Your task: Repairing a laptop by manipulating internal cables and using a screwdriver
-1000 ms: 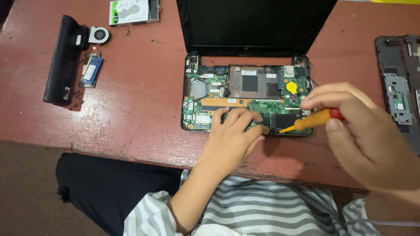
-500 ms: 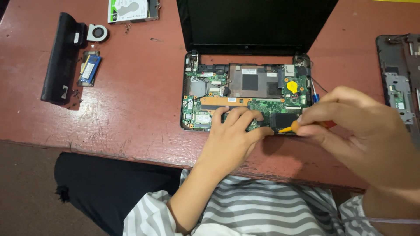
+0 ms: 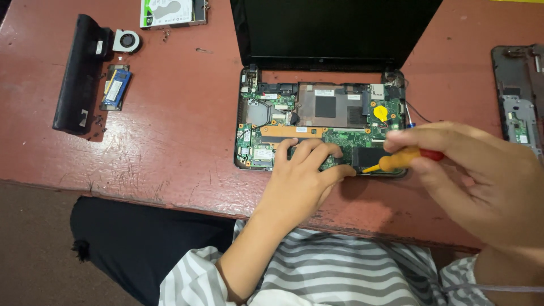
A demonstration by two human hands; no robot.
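Left hand point(image 3: 303, 175) lies flat, fingers spread, pressing the green circuit board point(image 3: 317, 127) of the opened laptop point(image 3: 323, 85) on the scuffed red table point(image 3: 170, 141). Right hand point(image 3: 476, 175) pinches a screwdriver point(image 3: 402, 160) with an orange-and-red handle, its tip angled down at the board's near edge.

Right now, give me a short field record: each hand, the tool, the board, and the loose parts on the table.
left hand: flat on the opened laptop, fingers on its green board
right hand: grips a screwdriver
screwdriver: orange and red handle, tip at the board's front right
screen: dark, upright
loose parts: black battery, small fan, memory module, hard drive
table: worn red
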